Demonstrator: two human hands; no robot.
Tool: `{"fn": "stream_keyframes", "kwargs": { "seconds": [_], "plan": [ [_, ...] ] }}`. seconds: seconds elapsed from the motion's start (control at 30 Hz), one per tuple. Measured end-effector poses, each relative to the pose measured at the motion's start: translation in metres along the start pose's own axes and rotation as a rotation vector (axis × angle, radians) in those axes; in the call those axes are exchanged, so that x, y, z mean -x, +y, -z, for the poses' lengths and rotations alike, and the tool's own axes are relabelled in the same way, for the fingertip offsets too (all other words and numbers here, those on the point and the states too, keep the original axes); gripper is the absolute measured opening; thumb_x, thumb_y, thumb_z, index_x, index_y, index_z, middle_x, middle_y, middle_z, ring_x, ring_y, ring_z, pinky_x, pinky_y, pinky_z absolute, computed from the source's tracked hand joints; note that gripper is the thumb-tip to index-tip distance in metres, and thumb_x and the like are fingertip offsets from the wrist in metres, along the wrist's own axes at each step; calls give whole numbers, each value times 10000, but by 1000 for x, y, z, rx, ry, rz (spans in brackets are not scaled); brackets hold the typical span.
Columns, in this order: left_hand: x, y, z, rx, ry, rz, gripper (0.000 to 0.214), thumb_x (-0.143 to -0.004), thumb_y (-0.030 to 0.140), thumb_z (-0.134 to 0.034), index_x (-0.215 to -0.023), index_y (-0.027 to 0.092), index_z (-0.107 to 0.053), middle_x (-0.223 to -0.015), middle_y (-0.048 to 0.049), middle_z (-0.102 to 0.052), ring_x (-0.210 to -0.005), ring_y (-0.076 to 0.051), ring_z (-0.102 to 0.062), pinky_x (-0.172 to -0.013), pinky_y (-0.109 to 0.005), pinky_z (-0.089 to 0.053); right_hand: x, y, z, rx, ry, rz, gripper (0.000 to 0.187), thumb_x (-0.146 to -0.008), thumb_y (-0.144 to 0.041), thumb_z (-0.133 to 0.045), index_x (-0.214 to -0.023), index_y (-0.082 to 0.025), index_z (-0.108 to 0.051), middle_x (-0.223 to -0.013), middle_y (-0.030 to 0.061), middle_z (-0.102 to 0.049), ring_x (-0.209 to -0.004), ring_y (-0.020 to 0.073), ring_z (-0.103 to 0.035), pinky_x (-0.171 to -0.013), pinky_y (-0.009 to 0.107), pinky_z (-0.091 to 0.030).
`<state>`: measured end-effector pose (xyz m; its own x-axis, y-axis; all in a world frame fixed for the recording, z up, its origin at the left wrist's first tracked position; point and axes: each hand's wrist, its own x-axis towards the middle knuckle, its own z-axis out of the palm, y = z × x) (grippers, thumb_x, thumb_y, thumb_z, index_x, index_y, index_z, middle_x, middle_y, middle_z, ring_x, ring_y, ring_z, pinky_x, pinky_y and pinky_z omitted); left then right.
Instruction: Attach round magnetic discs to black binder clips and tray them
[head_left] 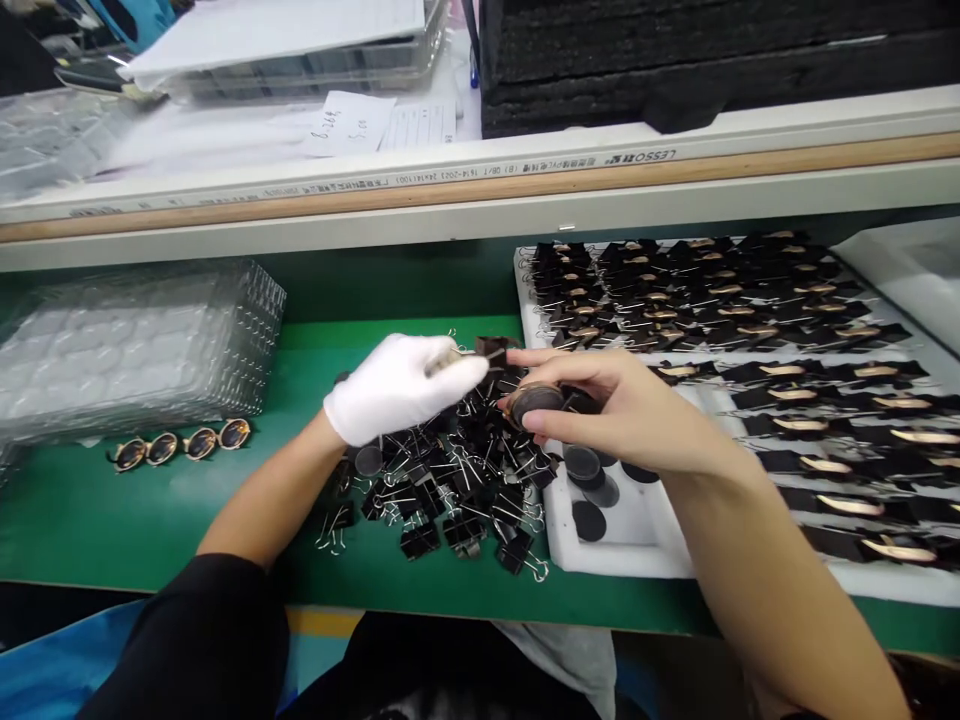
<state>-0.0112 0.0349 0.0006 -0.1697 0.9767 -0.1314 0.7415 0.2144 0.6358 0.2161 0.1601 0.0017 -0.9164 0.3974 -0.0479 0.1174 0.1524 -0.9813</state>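
The white-gloved left hand (401, 388) pinches a small black metal binder clip (491, 350) by what look like its wire handles. It is probably light and springy. The bare right hand (634, 415) curls around the rim of a dark flat round disc (536, 400) — thin, likely slippery — over the heap of black clips (450, 490).

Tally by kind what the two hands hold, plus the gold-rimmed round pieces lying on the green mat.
black binder clip, in the gloved left hand: 1
dark round disc, in the bare right hand: 1
gold-rimmed round pieces on the green mat: 4
Total: 6
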Motion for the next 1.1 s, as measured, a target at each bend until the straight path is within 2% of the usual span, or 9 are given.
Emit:
{"fn": "stream_keyframes", "kwargs": {
  "seconds": [0.1,0.23,0.43,0.57,0.67,0.77,0.87,1.0,1.1],
  "plan": [
    [2,-33,31,-60,27,248,659,-968,743,-384,-650,196,-572,-539,10,-524,-516,-128,-459,-547,-278,-356,3,2,-6,17,86,-67,168,-832,-422,-830,-886,-263,-820,-1139,63,-784,-1160,295,-701,-940,412,-592],
    [19,-96,63,-101,-2,575,711,-969,744,-278,-602,212,-574,-466,-19,-520,-491,-169,-506,-592,-319,-419,-1,-3,-7,-43,71,-241,257,-843,-488,-791,-833,-231,-778,-810,41,-738,-668,162,-628,-535,264,-499],
    [25,-154,55,-134,-161,682,760,-943,761,-216,-620,223,-645,-544,-69,-618,-566,-234,-605,-658,-371,-486,-63,-22,-36,-63,-102,-417,231,-786,-376,-829,-897,-187,-756,-819,75,-747,-656,144,-588,-452,218,-422],
    [11,-166,56,-239,-211,663,704,-879,789,-403,-604,209,-693,-716,-130,-739,-769,-317,-712,-832,-422,-516,-129,-12,-56,132,-107,-371,221,-826,-390,-805,-936,-202,-767,-879,63,-763,-643,120,-548,-455,215,-372],
    [3,-167,66,-329,-152,660,671,-816,819,-519,-692,195,-733,-870,-165,-784,-936,-375,-731,-936,-456,-512,-174,5,-64,253,-165,-370,172,-833,-359,-787,-908,-205,-803,-844,59,-743,-630,123,-535,-466,236,-344],
    [-7,-163,68,-391,4,672,780,-922,818,-315,-950,182,-766,-1053,-187,-784,-1071,-378,-717,-967,-448,-514,-206,23,-70,329,-246,-384,204,-818,-401,-786,-879,-208,-805,-822,63,-724,-625,141,-553,-482,260,-360],
    [-21,-160,55,-424,180,712,812,-1029,660,-73,-1209,168,-694,-1195,-188,-750,-1166,-336,-693,-993,-419,-510,-225,37,-74,388,-346,-340,296,-755,-407,-832,-982,-222,-788,-912,51,-733,-714,163,-619,-541,264,-421],
    [-32,-161,30,-446,296,830,745,-1056,578,-97,-1258,129,-656,-1233,-235,-707,-1191,-374,-671,-1015,-492,-501,-237,47,-80,485,-420,-229,567,-612,-279,-897,-1147,-215,-720,-1119,56,-725,-913,206,-665,-668,272,-494],
    [-32,-162,18,-465,320,909,701,-1054,577,-178,-1334,109,-618,-1346,-284,-626,-1267,-438,-601,-1040,-594,-463,-244,51,-86,547,-482,-162,562,-590,-195,-869,-1130,-217,-714,-1118,45,-726,-895,209,-667,-653,276,-485]
  ]
}}
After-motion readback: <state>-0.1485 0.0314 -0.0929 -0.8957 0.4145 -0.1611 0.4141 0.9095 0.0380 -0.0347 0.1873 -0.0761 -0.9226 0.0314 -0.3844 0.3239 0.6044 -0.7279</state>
